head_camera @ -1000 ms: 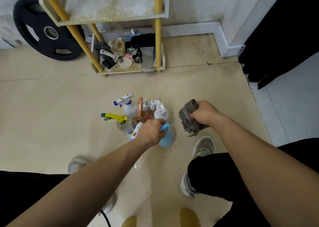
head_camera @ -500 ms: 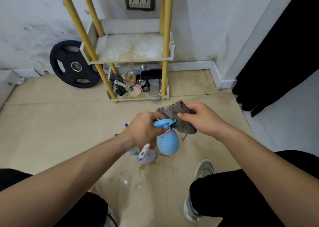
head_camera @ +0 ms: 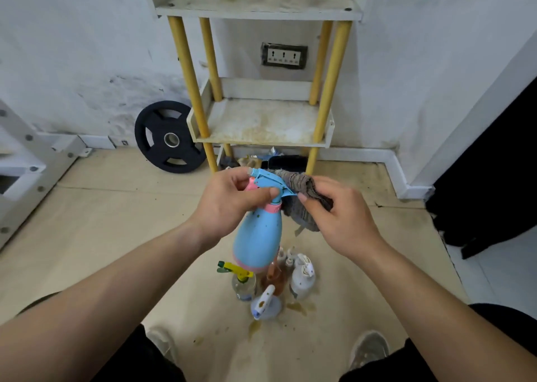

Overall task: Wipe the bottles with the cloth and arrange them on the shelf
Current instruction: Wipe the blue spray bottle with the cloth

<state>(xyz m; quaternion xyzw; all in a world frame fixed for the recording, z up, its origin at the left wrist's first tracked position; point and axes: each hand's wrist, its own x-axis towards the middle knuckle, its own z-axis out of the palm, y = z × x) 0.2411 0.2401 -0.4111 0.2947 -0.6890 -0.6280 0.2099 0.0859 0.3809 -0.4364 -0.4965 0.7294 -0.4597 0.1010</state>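
Shelf stands beyond both hands, middle tier stained. Blue spray bottle hangs from left hand, whose fingers curl round its neck and trigger head. Right hand pinches bunched grey cloth against the trigger. Other bottles sit on floor below the hands. Bottle looks light, smooth plastic, probably slippery if wet; neck is safest grip. Cloth soft, limp.

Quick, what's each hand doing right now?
Left hand: fingers gripping the blue spray bottle by its neck.
Right hand: holding the cloth against the bottle's trigger head.
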